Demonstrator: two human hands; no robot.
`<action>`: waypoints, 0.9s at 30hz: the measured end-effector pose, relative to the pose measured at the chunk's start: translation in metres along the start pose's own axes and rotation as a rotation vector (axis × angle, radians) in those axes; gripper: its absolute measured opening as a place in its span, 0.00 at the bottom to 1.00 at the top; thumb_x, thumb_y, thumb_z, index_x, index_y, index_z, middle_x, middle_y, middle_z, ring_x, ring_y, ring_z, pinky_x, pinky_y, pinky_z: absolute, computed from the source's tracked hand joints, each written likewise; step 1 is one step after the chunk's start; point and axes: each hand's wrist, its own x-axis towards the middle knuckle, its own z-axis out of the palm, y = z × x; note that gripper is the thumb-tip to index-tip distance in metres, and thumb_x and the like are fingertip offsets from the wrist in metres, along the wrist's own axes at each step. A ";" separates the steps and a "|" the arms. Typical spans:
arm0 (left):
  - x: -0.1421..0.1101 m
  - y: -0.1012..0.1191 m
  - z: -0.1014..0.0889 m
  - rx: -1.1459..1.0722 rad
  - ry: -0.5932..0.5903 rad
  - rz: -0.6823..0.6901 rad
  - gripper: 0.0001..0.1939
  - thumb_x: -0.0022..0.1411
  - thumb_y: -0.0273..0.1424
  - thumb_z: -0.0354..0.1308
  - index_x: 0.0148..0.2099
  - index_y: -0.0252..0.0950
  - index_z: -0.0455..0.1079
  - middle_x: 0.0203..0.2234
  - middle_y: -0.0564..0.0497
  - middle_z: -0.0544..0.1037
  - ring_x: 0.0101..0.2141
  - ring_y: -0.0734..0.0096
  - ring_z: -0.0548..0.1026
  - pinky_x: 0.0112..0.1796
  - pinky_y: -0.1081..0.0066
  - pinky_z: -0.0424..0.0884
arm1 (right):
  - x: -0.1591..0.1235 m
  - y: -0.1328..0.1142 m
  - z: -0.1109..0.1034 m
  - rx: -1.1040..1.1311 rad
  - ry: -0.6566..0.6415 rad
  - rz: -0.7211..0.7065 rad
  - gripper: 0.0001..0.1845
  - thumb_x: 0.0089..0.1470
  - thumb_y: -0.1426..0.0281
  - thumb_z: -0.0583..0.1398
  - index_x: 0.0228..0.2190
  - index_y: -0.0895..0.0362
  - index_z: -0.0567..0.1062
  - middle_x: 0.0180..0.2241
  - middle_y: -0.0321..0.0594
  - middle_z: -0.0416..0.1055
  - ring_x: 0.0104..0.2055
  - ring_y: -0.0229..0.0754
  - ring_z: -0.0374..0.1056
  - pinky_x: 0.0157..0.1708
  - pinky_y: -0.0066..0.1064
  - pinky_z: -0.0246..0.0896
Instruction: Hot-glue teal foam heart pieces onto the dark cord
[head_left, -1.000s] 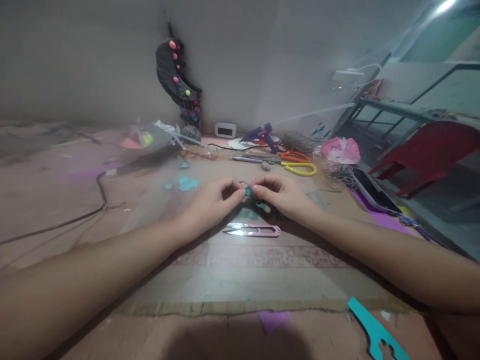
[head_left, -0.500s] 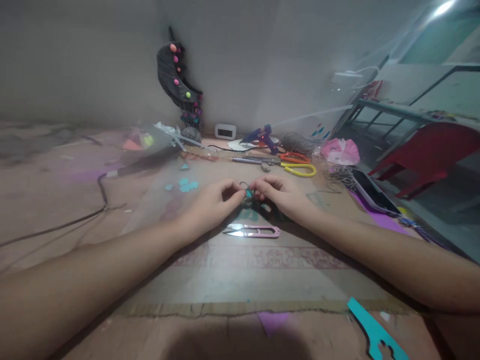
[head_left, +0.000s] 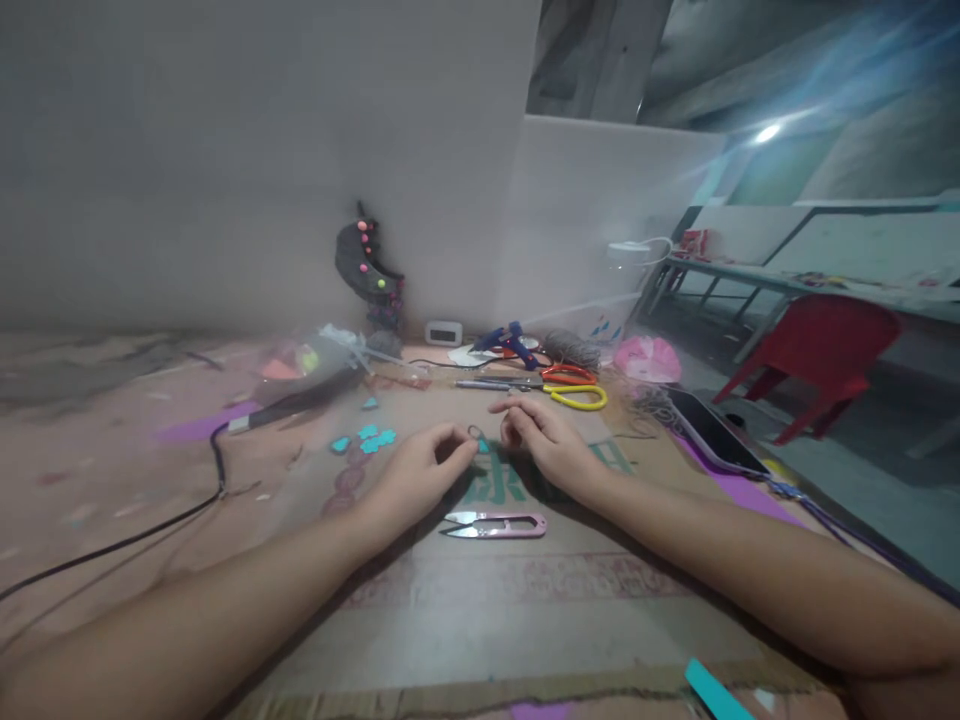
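My left hand (head_left: 431,460) has its thumb and index finger closed on a small teal felt piece (head_left: 483,446). A thin dark loop (head_left: 474,432) sticks up from it. Just to the right is my right hand (head_left: 544,435), its index finger stretched forward, apart from the thumb, and the other fingers curled; I see nothing held in it. Pink thread snips (head_left: 495,525) lie below the hands on the cardboard sheet (head_left: 480,630). Several teal felt cutouts (head_left: 375,438) are spread left of my left hand.
Behind the hands are yellow-handled scissors (head_left: 585,397), orange-handled scissors (head_left: 570,374), a blue glue gun (head_left: 510,340), grey yarn (head_left: 571,350) and a small white clock (head_left: 443,333). A phone (head_left: 716,432) lies right. A decorated dark crescent (head_left: 364,262) stands by the wall; a red chair (head_left: 825,345) is beyond.
The head view has tilted up, so things appear lower. My right hand has moved off the teal piece, its index finger now extended. My left hand keeps its pinch.
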 end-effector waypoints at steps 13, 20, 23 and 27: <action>0.003 -0.006 0.003 0.035 0.031 0.023 0.15 0.63 0.42 0.52 0.32 0.36 0.69 0.27 0.52 0.73 0.32 0.65 0.71 0.36 0.70 0.65 | 0.007 0.004 0.001 -0.181 0.001 -0.003 0.09 0.60 0.67 0.56 0.30 0.57 0.73 0.23 0.33 0.70 0.28 0.37 0.65 0.33 0.29 0.59; 0.005 -0.010 0.003 0.046 0.053 0.023 0.18 0.60 0.45 0.53 0.30 0.36 0.68 0.24 0.53 0.72 0.30 0.65 0.70 0.33 0.70 0.65 | 0.004 0.003 0.004 -0.263 0.000 -0.071 0.08 0.58 0.67 0.59 0.30 0.57 0.74 0.27 0.37 0.73 0.32 0.40 0.66 0.35 0.30 0.57; 0.006 -0.014 0.004 0.025 0.043 0.019 0.18 0.61 0.46 0.52 0.30 0.36 0.66 0.24 0.53 0.70 0.30 0.65 0.70 0.34 0.70 0.65 | 0.004 0.007 0.005 -0.258 0.009 -0.070 0.08 0.60 0.69 0.56 0.33 0.57 0.74 0.26 0.36 0.72 0.30 0.38 0.66 0.33 0.29 0.58; 0.008 -0.019 0.006 0.026 0.048 -0.007 0.19 0.59 0.48 0.52 0.28 0.37 0.65 0.23 0.52 0.69 0.29 0.64 0.69 0.33 0.69 0.64 | 0.006 0.015 0.007 -0.240 0.022 -0.046 0.11 0.62 0.72 0.52 0.35 0.57 0.75 0.25 0.35 0.72 0.28 0.37 0.66 0.31 0.27 0.59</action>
